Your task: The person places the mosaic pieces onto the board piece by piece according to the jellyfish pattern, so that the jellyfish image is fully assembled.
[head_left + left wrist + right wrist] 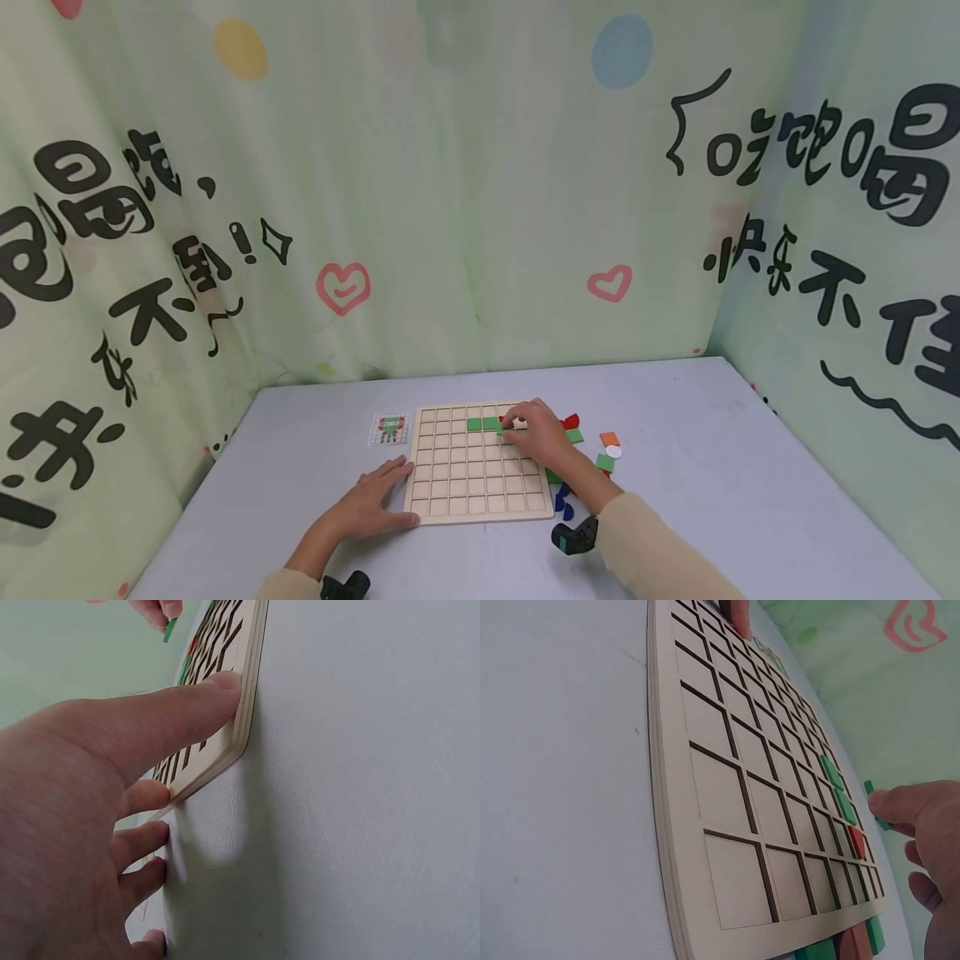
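Observation:
A wooden grid board (442, 482) lies on the table, two green square tiles (845, 805) and a red piece (856, 842) in the cells of a far row. My left hand (369, 500) rests at the board's left edge, thumb on the near corner and the other fingers spread along the side. Over the far right part of the board, my right hand (537, 433) pinches a green tile (170, 630) between thumb and fingers. In the right wrist view that hand (937, 832) is above the board's far side, partly covering the held tile.
A small pattern card (390, 429) with a coloured figure lies left of the board. Loose pieces lie to the right: an orange square (609, 438), a white disc (613, 452), a green tile (604, 462), blue pieces (567, 511) and a red piece (572, 422). A printed curtain (480, 208) surrounds the table.

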A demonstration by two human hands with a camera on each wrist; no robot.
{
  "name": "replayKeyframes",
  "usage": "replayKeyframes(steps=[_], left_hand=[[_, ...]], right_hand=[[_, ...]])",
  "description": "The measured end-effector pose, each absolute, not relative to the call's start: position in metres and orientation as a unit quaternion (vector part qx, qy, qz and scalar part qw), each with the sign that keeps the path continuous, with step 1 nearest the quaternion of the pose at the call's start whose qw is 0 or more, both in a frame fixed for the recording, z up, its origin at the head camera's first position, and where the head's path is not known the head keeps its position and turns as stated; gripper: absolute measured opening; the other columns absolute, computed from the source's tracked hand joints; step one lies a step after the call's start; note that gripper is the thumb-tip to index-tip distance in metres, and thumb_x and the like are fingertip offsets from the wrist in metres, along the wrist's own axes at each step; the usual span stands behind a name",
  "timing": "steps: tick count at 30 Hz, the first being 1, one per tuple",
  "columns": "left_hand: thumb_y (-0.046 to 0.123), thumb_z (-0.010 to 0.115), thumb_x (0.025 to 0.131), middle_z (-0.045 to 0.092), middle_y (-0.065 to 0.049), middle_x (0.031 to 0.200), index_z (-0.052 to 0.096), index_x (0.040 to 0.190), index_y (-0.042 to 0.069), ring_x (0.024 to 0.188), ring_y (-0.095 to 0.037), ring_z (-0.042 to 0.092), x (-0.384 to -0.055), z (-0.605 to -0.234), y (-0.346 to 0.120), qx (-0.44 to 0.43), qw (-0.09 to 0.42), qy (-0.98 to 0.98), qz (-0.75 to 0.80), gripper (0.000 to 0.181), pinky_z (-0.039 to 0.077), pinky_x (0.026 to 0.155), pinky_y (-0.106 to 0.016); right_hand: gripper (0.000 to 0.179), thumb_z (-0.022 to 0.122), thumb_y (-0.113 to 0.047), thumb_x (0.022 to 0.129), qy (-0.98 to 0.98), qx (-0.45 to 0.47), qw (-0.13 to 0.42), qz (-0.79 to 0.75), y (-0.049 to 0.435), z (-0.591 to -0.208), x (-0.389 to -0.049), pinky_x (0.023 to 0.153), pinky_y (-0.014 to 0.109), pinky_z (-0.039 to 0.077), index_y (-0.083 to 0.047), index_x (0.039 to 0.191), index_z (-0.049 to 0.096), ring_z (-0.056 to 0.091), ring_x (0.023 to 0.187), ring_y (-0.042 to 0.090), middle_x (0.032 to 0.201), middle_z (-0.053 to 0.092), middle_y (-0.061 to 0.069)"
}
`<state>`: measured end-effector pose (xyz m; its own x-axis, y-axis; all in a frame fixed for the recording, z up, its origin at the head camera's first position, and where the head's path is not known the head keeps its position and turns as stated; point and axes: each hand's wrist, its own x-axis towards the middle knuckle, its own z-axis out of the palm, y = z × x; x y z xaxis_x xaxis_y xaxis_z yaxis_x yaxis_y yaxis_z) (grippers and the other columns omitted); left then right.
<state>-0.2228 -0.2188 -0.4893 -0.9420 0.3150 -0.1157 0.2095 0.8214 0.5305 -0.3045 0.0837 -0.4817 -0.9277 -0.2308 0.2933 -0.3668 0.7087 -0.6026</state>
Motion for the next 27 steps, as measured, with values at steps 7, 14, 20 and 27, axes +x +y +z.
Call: replayKeyframes(steps=[7,14,20,27], left_hand=[[0.047,0.078,0.075,0.035,-0.011,0.156,0.044,0.145,0.010,0.144,-0.037,0.030,-0.224,-0.490,-0.220,0.133,0.100,0.949,0.267,0.086,0.019,0.116,-0.065],[0.049,0.078,0.075,0.036,-0.011,0.156,0.044,0.145,0.011,0.144,-0.037,0.031,-0.224,-0.491,-0.220,0.127,0.101,0.951,0.263,0.087,0.019,0.117,-0.064],[0.050,0.077,0.075,0.035,-0.011,0.156,0.043,0.146,0.012,0.144,-0.037,0.032,-0.225,-0.492,-0.220,0.130,0.099,0.952,0.258,0.088,0.020,0.117,-0.064],[0.049,0.077,0.075,0.035,-0.011,0.156,0.043,0.146,0.011,0.144,-0.037,0.031,-0.223,-0.489,-0.219,0.133,0.103,0.949,0.268,0.087,0.018,0.117,-0.064]], right_hand=[[0.005,0.077,-0.011,0.081,-0.917,0.178,0.097,0.343,0.078,-0.480,-0.308,0.079,0.033,0.051,-0.012,0.085,0.074,0.055,0.092,0.020,0.093,0.071,-0.001],[0.004,0.075,-0.014,0.083,-0.920,0.172,0.078,0.344,0.071,-0.479,-0.313,0.083,0.035,0.051,-0.013,0.087,0.074,0.054,0.095,0.019,0.098,0.071,0.001],[0.004,0.074,-0.015,0.085,-0.920,0.170,0.070,0.345,0.065,-0.480,-0.316,0.082,0.035,0.052,-0.012,0.088,0.074,0.052,0.094,0.018,0.101,0.070,0.002],[0.004,0.074,-0.017,0.085,-0.919,0.167,0.062,0.351,0.060,-0.486,-0.321,0.070,0.028,0.043,-0.014,0.088,0.073,0.047,0.085,0.015,0.096,0.067,0.000]])
